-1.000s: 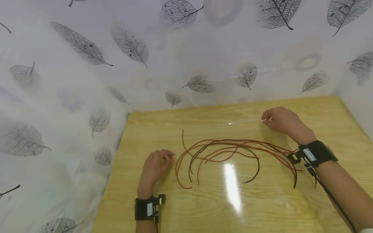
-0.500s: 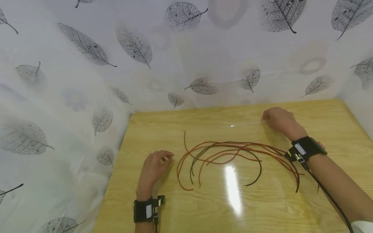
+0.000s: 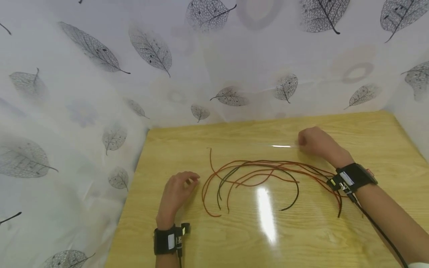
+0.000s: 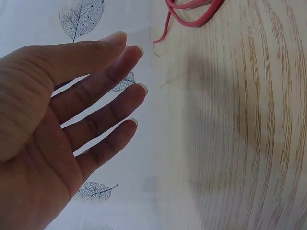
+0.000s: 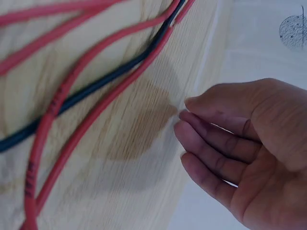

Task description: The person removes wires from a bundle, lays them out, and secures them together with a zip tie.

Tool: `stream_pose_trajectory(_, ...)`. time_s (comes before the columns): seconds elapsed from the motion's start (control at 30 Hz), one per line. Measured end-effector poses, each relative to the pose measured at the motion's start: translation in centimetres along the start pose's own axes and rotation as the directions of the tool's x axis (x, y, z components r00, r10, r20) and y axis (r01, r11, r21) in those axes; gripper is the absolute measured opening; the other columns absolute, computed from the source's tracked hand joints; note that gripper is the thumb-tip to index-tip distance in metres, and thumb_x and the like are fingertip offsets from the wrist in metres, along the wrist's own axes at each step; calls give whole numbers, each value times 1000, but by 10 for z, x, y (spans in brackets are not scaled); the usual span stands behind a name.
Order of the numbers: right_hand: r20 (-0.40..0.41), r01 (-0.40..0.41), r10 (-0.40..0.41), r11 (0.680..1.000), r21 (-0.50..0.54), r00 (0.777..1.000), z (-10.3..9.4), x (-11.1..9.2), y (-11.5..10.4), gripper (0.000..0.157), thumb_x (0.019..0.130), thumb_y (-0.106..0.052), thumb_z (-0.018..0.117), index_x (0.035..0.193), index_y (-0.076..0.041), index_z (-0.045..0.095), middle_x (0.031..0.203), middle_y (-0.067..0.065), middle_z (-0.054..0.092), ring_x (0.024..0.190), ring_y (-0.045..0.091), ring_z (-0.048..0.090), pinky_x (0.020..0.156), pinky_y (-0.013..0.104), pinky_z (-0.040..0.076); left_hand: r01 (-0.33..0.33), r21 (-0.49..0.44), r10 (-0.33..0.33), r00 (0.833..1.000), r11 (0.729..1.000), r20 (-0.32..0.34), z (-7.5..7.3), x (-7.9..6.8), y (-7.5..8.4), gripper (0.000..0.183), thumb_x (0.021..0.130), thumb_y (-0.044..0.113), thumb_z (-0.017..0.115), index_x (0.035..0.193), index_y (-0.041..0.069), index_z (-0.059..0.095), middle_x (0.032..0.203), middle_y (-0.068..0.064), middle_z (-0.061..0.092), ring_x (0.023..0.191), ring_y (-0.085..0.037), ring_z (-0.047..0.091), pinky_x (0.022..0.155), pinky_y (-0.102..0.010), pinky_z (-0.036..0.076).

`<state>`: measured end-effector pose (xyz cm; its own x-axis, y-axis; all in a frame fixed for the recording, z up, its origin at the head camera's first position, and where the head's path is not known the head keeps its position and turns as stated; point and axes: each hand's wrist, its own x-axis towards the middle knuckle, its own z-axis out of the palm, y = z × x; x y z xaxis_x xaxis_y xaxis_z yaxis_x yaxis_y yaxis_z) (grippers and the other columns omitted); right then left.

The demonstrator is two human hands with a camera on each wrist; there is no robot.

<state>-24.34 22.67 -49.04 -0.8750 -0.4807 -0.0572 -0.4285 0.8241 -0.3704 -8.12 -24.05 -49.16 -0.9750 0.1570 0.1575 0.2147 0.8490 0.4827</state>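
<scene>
Loosely heaped on the wooden table lie several red wires point(image 3: 203, 191) and black wires point(image 3: 297, 193), overlapping in long curves. Beyond them my right hand point(image 3: 315, 141) pinches the end of a thin clear strip point(image 3: 280, 146), which runs leftward and glints. In the right wrist view, thumb and fingertips of the right hand point(image 5: 230, 139) meet at the strip's end, mostly hidden there. To the left of the wires, my left hand point(image 3: 179, 191) holds nothing; its fingers are loosely extended in the left wrist view, near a red wire point(image 4: 192, 23).
A pale wood-grain table point(image 3: 228, 245) carries everything. Leaf-printed white sheeting point(image 3: 167, 100) rises at its back and left edges. A black camera cable point(image 3: 378, 225) trails from the right wrist strap point(image 3: 358, 176) along the forearm.
The right hand has turned slightly at the wrist and shifted a little toward me with the strip; the strip's glint is now longer and farther right. The left hand and wires stay put.
</scene>
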Motion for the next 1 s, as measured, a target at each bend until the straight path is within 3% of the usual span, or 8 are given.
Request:
stream_pose_trajectory(0.3, -27, 15, -15, 1000, 8, 1000, -9, -18, -22, 19, 81, -1, 68, 99, 0, 75, 88, 13, 73, 75, 25, 63, 67, 44, 53, 3, -28, -3, 1000, 1000, 29, 2, 2, 4, 17, 84, 8, 76, 99, 14, 77, 91, 2, 74, 79, -13, 65, 66, -33, 53)
stream_pose_trajectory(0.47, -95, -14, 13, 1000, -9, 995, -15, -38, -36, 16, 85, -7, 69, 99, -4, 75, 89, 11, 72, 78, 27, 66, 64, 45, 55, -24, -30, 25, 1000, 999, 15, 3, 3, 6, 17, 83, 8, 77, 99, 14, 76, 91, 1, 74, 78, -14, 65, 65, -33, 53)
stream_pose_trajectory(0.6, -183, 13, -18, 1000, -27, 983, -18, -56, -48, 14, 86, -10, 69, 98, -7, 75, 84, 7, 72, 72, 24, 66, 56, 41, 53, -29, -30, 30, 999, 999, 18, 5, 3, 7, 17, 84, 8, 77, 99, 15, 76, 91, 2, 74, 78, -13, 65, 65, -33, 53)
stream_pose_trajectory(0.8, -358, 147, -145, 989, -23, 922, -13, -84, -53, 15, 80, -10, 75, 94, -15, 76, 79, -4, 68, 68, 14, 64, 54, 37, 51, -40, -31, 41, 999, 999, 18, 7, 5, 7, 16, 83, 8, 77, 99, 14, 76, 91, 2, 75, 76, -13, 66, 64, -34, 54)
stream_pose_trajectory(1.0, -448, 305, -280, 952, -17, 849, -12, -104, -57, 25, 69, -6, 81, 89, -19, 76, 81, -12, 65, 69, 2, 60, 51, 28, 49, -43, -35, 44, 999, 998, 21, 8, 5, 9, 17, 83, 7, 77, 98, 13, 76, 92, 0, 75, 76, -14, 66, 64, -35, 54)
